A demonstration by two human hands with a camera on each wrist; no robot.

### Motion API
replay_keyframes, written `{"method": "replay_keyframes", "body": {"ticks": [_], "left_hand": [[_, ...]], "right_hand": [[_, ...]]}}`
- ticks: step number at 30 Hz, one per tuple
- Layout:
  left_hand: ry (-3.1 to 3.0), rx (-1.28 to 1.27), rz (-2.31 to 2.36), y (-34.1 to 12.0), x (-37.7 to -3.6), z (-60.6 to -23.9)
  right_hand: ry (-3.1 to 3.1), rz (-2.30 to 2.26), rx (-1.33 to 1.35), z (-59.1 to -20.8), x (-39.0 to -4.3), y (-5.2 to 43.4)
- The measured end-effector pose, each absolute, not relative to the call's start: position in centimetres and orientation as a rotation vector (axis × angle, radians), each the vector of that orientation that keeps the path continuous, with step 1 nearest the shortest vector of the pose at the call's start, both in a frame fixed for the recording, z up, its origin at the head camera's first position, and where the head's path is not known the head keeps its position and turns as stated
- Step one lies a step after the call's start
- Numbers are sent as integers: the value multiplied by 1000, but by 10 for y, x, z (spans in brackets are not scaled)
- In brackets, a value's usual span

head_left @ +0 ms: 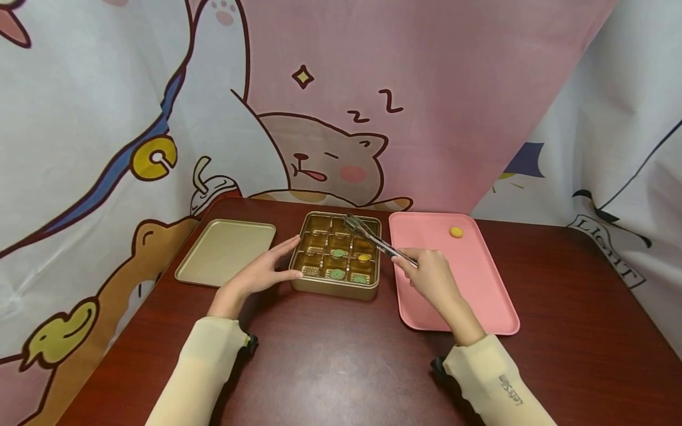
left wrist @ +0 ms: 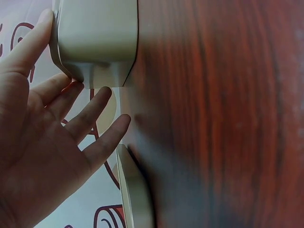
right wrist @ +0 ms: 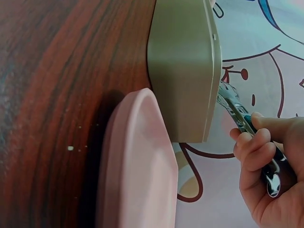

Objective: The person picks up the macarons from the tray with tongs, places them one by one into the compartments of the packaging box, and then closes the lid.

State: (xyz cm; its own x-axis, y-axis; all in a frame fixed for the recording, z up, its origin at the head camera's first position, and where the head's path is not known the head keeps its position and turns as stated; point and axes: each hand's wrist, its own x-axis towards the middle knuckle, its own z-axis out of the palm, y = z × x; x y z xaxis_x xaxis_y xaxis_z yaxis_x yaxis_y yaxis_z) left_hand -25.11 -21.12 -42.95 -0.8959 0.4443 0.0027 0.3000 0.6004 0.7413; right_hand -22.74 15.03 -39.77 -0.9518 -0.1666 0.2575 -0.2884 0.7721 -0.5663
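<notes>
Gold-coloured metal makes up the tin that sits in the middle of the dark wooden tabletop, and everything else I place from it. My left hand rests against the tin's left wall with the fingers straight and spread, thumb toward the far corner, gripping nothing; the left wrist view shows the fingers splayed just beside the tin's corner. My right hand is off the tin's right side, above the pink tray, with its fingers curled around the handles of a pair of metal tongs. The tongs slant up and to the left from that hand, their tips over the tin's far-right compartments; I cannot tell whether the tips touch anything. Inside the tin, in the compartments of a clear divider, lie a yellow sweet on the right and green sweets along the near row. One more yellow sweet lies on the tray, to the right of the tin near the tray's far edge. The tin's lid lies flat just left of the tin, beyond my left hand.
</notes>
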Motion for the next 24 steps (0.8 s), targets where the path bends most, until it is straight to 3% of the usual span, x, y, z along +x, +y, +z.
{"method": "replay_keyframes", "body": {"ticks": [24], "left_hand": [[2645, 613, 1166, -210, -250, -428]], "right_hand": [[-2799, 950, 251, -396, -216, 187]]}}
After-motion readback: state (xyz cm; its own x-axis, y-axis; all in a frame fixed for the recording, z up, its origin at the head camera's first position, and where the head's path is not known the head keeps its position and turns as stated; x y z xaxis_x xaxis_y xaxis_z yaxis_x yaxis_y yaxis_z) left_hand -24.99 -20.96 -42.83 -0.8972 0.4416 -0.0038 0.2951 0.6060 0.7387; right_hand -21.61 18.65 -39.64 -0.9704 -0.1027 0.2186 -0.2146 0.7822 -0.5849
